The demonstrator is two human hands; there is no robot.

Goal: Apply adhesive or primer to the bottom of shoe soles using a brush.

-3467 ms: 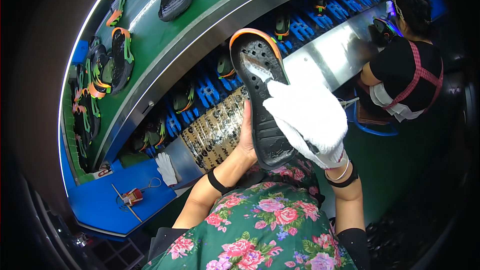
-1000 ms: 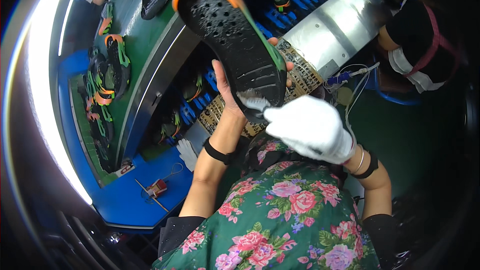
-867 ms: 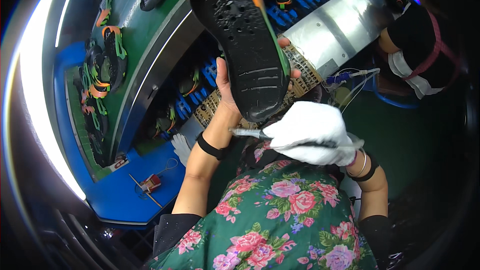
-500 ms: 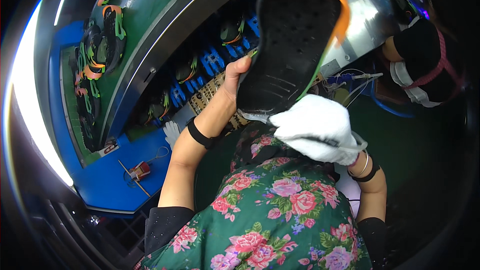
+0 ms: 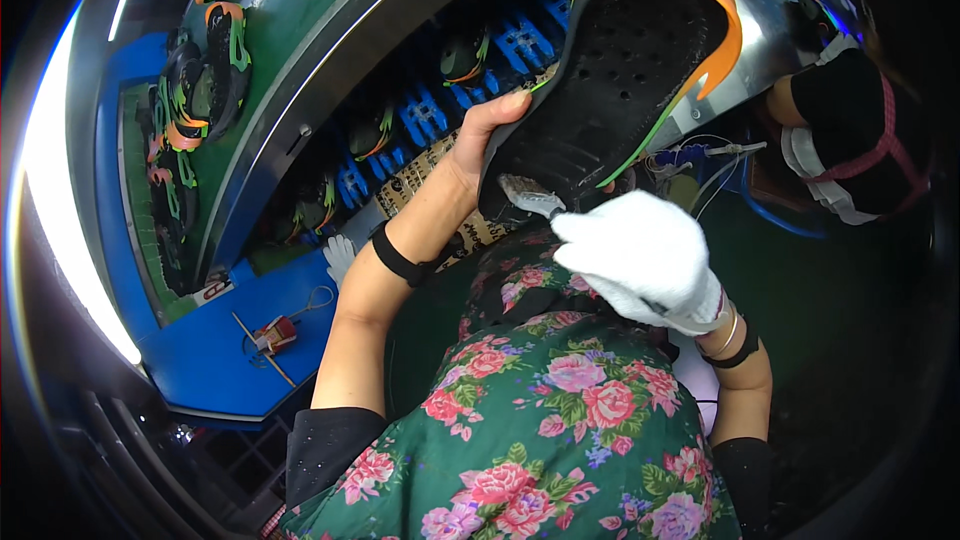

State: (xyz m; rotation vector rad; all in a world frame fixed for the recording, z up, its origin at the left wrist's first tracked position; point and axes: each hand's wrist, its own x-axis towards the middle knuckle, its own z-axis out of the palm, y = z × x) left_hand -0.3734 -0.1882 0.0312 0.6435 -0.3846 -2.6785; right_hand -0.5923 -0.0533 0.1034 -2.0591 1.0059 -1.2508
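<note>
Hidden: the heel end of the black shoe sole (image 5: 625, 70) is behind the left hand (image 5: 480, 145), and the handle of the small brush (image 5: 528, 198) is inside the white glove, so only its bristle head shows.
Hard to see: the shoes in the blue racks (image 5: 425, 115) under the belt are dark and partly covered; I cannot count them surely.
Cut off: 1 dark shoe at the top edge of the green conveyor belt (image 5: 290, 0) is only half in the picture.
Left hand: bare, 1 black band on the wrist, fingers closed around the lower edge of the sole, holding it up and tilted.
Right hand (image 5: 640, 260): in 1 white glove, clenched on the brush; the bristles touch the lower part of the sole.
Sole: 1, black with an orange rim and a thin green line, raised in front of the person's chest, above the flowered green apron.
Shoes on belt: about 4 black ones (image 5: 205, 70) with orange and green straps, near the belt's left end.
Blue shelf (image 5: 220, 350): 1 small red tool (image 5: 272, 335) and 1 thin stick near its lower edge.
Other people: 1 co-worker (image 5: 850, 150) in dark clothes at the right edge.
</note>
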